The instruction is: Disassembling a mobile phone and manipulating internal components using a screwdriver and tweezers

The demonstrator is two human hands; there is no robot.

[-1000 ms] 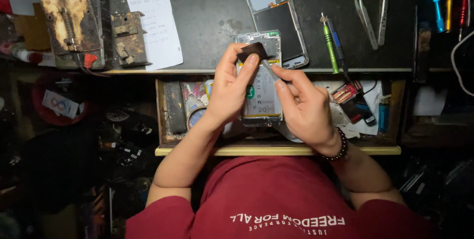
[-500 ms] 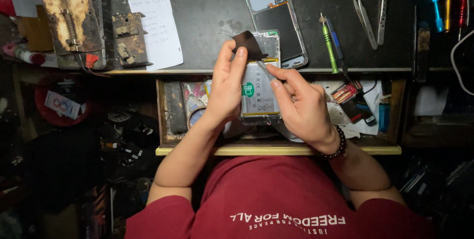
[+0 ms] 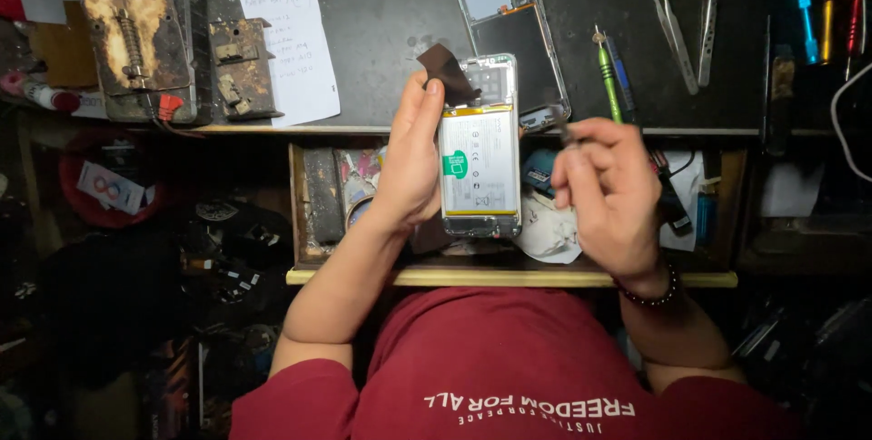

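Phone: I see the opened phone (image 3: 480,154) back-up, white battery with a green sticker, held above the open drawer (image 3: 509,272) at the counter (image 3: 381,31) edge.
Left hand (image 3: 409,163): fingers wrapped on the phone's left side.
Flap: a dark flap (image 3: 445,68) lifted at its top.
Right hand (image 3: 604,195): fingers pinched narrow on a thin tool (image 3: 565,134), just right of the phone.
Unclear: tool mostly hidden; drawer contents hard to make out.
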